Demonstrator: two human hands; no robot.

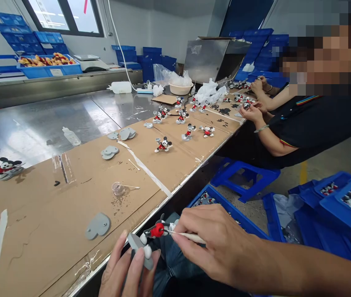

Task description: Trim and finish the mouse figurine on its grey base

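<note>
My left hand [130, 268] is closed around the grey base of a small mouse figurine [157, 230] with a red body and white shoes, tilted sideways above my lap. In my right hand [212, 243] a slim pale stick-like tool [190, 236] is pinched between thumb and fingers. Its thin tip meets or nearly meets the figurine's red body; whether it is a brush or a swab I cannot tell. On the cardboard to the left lies a grey heart-shaped base [97, 226]. Beyond it, a cotton swab [131, 187] rests against a small clear cup [118, 189].
Several mouse figurines [163, 145] stand along the cardboard-covered table [54, 218]. Stacked grey bases [110, 152] and a white squeeze bottle [71, 136] are farther back. A blue crate [240, 218] sits below the table edge. Co-workers [305, 119] sit to the right, near a blue stool [245, 173].
</note>
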